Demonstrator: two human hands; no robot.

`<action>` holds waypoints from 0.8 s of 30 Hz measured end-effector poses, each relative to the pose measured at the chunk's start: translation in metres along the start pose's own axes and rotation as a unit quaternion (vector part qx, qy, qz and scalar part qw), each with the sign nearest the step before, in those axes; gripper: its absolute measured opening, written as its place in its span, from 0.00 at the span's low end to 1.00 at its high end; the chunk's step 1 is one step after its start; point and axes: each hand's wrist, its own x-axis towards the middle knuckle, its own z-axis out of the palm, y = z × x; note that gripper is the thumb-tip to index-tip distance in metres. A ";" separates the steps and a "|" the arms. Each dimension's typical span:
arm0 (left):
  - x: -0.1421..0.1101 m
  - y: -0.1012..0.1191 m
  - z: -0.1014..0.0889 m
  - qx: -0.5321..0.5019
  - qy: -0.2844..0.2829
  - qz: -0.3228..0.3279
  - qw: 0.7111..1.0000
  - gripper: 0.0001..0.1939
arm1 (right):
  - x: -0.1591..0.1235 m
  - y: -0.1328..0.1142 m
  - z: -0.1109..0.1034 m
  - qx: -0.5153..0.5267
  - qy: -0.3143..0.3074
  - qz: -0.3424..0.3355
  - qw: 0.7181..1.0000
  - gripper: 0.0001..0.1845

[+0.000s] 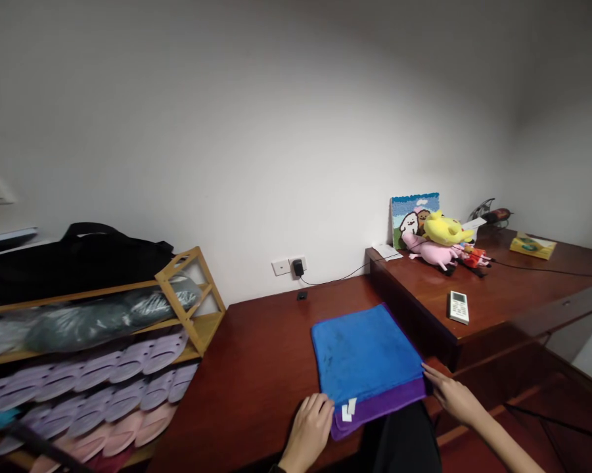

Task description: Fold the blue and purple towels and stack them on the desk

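Note:
A blue cloth [367, 355] lies spread in a square on the reddish-brown desk [256, 368]. Beneath it a purple cloth [389, 408] sticks out along the near edge and drapes slightly toward my lap. Two small white tags show at that edge. With curled fingers, my left hand [309, 427] grips the blue cloth's near left corner. At the near right corner my right hand [451, 394] pinches the blue cloth's edge, arm reaching in from the lower right. Whether either hand also holds the purple layer, I cannot tell.
On the higher desk to the right are plush toys [436, 246], a white remote control [458, 307], a yellow tissue pack [533, 246] and a picture [414, 213]. A wooden rack [197, 309] with slippers [128, 361] and a black bag [89, 263] stands left. A charger [298, 267] is plugged into the wall.

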 end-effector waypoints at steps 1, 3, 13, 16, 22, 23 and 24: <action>-0.001 0.000 -0.003 -0.004 -0.004 0.003 1.000 0.14 | 0.002 0.002 -0.003 0.003 -0.027 -0.007 1.000 0.29; -0.005 0.001 -0.007 -0.007 -0.010 0.008 1.000 0.14 | 0.005 0.007 -0.009 0.006 -0.093 -0.019 0.995 0.30; 0.053 0.020 -0.008 -0.040 -0.013 -0.023 0.999 0.15 | 0.037 -0.017 0.003 0.002 0.078 0.092 0.993 0.30; 0.067 0.023 0.011 -0.046 -0.078 0.000 0.996 0.19 | 0.043 -0.023 0.028 -0.036 0.077 0.068 0.994 0.33; 0.048 0.009 0.036 -0.048 -0.134 0.046 0.989 0.35 | 0.031 -0.020 0.060 -0.105 0.044 0.054 0.992 0.36; 0.046 0.008 0.036 -0.050 -0.135 0.045 0.989 0.35 | 0.031 -0.020 0.060 -0.110 0.044 0.055 0.991 0.37; 0.045 0.008 0.035 -0.052 -0.140 0.043 0.988 0.36 | 0.030 -0.021 0.060 -0.112 0.043 0.058 0.991 0.37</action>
